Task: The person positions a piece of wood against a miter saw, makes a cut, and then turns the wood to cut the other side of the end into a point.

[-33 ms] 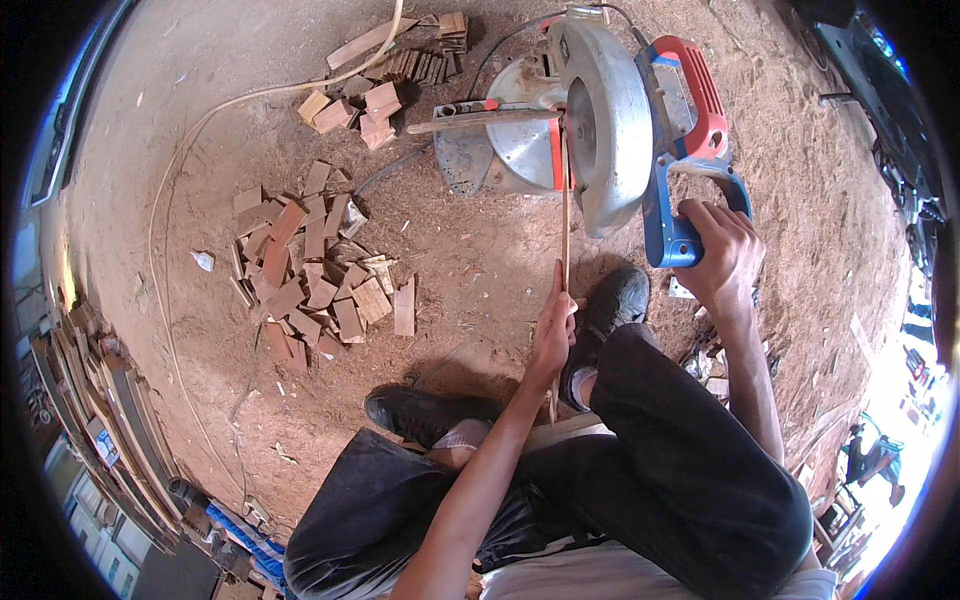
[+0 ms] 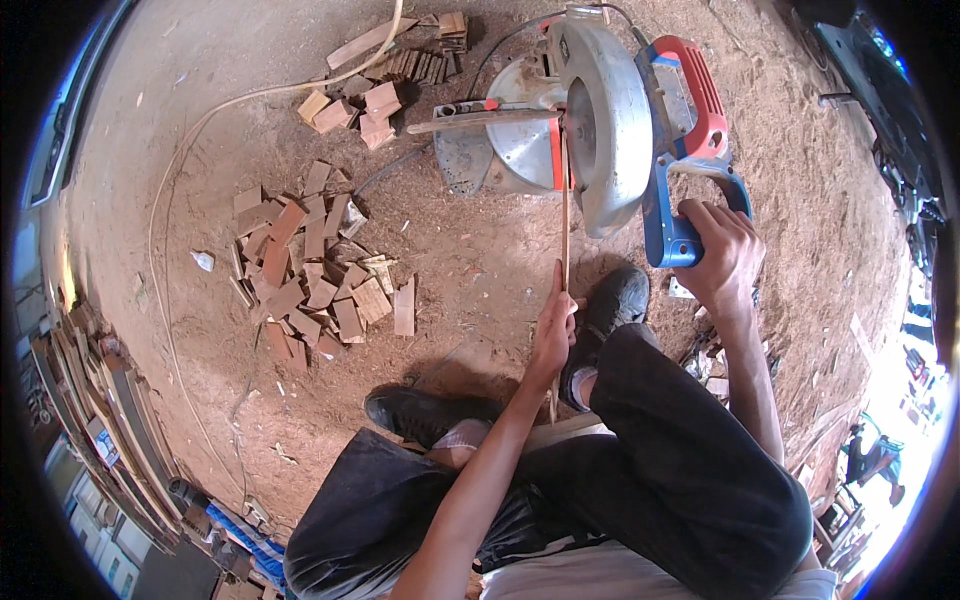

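A silver miter saw (image 2: 605, 140) with a red top handle and a blue trigger handle (image 2: 665, 230) sits on the ground in front of me. My right hand (image 2: 722, 245) is closed round the blue handle. My left hand (image 2: 555, 330) grips a thin upright-looking wooden strip (image 2: 564, 230), which runs from between my legs to the saw's blade area. A short weathered bar (image 2: 460, 122) lies across the saw's base. The blade is mostly hidden by its guard.
Cut wood pieces lie in a pile (image 2: 305, 260) at left and a smaller one (image 2: 355, 110) behind it. A hose (image 2: 210, 115) and cords cross the dusty ground. Long boards (image 2: 100, 410) lie at far left. My shoes (image 2: 620, 300) are near the saw.
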### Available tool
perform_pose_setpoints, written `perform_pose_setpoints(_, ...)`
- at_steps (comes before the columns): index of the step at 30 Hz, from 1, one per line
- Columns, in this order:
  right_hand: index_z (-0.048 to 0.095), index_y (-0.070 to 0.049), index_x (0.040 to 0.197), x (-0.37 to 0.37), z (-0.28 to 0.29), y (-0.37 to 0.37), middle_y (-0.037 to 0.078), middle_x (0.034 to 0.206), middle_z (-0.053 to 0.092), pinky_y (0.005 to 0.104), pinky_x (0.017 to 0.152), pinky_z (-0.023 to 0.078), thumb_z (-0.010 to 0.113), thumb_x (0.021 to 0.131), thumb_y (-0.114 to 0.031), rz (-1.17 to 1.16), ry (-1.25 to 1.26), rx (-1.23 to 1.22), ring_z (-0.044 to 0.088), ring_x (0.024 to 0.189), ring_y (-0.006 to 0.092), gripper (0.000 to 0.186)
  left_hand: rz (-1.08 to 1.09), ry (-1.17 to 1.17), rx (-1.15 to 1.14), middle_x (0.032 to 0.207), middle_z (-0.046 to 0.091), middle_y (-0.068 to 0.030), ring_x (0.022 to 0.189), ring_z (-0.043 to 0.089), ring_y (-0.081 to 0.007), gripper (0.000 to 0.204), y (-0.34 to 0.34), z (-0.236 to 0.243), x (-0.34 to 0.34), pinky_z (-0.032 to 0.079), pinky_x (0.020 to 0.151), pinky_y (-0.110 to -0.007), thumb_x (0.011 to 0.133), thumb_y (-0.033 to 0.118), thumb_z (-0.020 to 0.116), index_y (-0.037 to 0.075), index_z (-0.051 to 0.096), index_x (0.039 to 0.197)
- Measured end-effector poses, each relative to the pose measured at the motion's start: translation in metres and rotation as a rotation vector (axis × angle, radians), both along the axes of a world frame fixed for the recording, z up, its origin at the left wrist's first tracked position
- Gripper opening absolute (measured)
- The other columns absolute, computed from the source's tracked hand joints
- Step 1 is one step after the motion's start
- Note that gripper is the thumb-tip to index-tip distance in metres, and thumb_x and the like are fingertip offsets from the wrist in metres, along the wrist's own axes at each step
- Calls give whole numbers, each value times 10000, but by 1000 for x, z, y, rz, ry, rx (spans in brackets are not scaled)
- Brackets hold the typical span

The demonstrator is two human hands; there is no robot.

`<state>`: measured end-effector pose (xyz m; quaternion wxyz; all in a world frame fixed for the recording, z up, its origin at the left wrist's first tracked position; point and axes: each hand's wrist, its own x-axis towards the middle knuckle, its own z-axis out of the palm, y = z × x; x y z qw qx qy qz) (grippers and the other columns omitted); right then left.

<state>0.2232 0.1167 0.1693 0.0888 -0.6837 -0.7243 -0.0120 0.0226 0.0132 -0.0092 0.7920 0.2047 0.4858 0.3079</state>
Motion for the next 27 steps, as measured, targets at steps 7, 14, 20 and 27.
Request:
perform_pose_setpoints(7,676,-97,971,-2,0,0,75,920,727,376,782,533,773,646,-123,-27,17,-39,713,860,280,340,-43,20,10,875,425,56,593,346,-32,574,0,0,-4,327,479,-184,1118,334,349,215,169,1650)
perform_pose_setpoints(14,659,-114,880,-6,3,3,25,756,665,350,642,492,786,703,-176,31,4,59,687,727,205,226,9,-18,8,754,371,88,558,290,-7,577,-2,-2,0,281,471,-162,1116,349,369,271,162,1648)
perform_pose_setpoints(20,657,-117,871,-5,-1,2,26,744,660,351,639,492,779,716,-190,41,2,89,684,718,206,211,3,-12,11,771,367,88,569,298,-12,581,-1,4,1,275,475,-173,1113,339,379,249,173,1648)
perform_pose_setpoints(27,648,-118,854,-8,-2,3,27,733,656,350,645,498,781,718,-182,38,4,75,690,721,206,201,-4,-26,-40,788,401,84,577,311,-10,586,-10,-19,1,286,479,-171,1107,336,395,237,189,1646)
